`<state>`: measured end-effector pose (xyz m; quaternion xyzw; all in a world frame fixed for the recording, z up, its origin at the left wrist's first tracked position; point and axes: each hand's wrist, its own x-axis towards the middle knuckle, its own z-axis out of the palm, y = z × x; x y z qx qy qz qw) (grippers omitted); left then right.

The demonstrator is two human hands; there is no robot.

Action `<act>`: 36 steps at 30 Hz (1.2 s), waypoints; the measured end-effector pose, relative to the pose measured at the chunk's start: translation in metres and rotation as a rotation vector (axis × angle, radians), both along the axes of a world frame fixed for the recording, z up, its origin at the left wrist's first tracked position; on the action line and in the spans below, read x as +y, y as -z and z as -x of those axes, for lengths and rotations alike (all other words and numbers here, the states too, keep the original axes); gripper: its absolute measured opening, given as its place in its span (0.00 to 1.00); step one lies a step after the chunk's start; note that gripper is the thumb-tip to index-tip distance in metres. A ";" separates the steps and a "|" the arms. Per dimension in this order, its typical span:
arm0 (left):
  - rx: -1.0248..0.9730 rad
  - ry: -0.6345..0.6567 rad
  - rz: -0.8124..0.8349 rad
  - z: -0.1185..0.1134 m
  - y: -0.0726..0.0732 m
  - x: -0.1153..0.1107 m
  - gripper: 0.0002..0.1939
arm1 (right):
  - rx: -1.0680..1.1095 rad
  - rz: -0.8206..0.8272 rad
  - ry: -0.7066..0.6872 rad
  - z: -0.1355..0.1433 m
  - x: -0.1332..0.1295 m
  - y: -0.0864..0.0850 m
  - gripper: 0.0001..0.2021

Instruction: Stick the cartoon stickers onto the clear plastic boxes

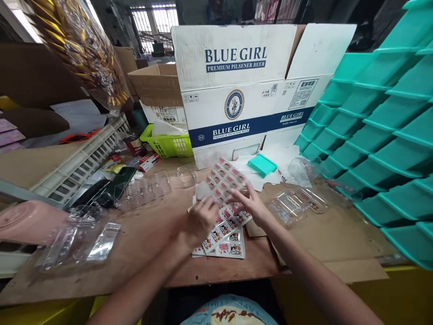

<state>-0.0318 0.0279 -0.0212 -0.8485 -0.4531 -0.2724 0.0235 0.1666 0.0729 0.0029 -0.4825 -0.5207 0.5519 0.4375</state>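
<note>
Head view, hands [204, 214] [253, 203] seemingly gripping sheet [225, 177], open tabletop [145, 253] towards edge [189, 283]

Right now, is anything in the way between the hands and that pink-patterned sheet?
Nothing visible: the left hand and right hand are both right at the pink-patterned sheet. Other sticker sheets lie lower, on the table, and the BLUE GIRL box stands beyond.

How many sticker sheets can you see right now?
3 visible: a top sheet raised at the left hand and right hand, a middle sheet beneath, and a bottom sheet partly covered. More may be hidden underneath.
</note>
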 end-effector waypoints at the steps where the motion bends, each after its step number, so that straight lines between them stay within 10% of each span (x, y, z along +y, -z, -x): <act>1: 0.024 0.082 -0.020 -0.007 -0.003 -0.005 0.11 | 0.090 0.032 0.035 0.010 0.003 0.005 0.40; 5: -0.291 -0.035 0.077 -0.004 -0.010 -0.003 0.23 | 0.275 0.009 0.188 0.002 0.014 0.012 0.38; 9: -1.116 -0.188 0.715 0.017 -0.006 0.015 0.21 | 0.251 0.002 0.119 -0.021 0.006 0.013 0.31; 13: -1.456 -0.188 0.949 0.013 -0.001 0.011 0.18 | -0.239 -0.481 0.326 -0.024 -0.009 0.010 0.31; 16: -1.505 -0.106 1.002 0.002 -0.003 0.001 0.15 | -0.617 -0.899 0.215 -0.008 -0.021 0.002 0.18; 20: -1.490 -0.008 1.022 -0.005 -0.008 -0.006 0.14 | -0.637 -1.027 -0.034 0.020 -0.029 -0.001 0.08; 29: -1.144 0.019 0.715 0.004 -0.002 -0.009 0.07 | -0.497 -0.925 -0.091 0.029 -0.023 0.007 0.05; 36: -1.284 -0.092 0.838 0.005 0.004 -0.011 0.10 | -0.244 -0.529 0.097 0.021 -0.015 0.006 0.08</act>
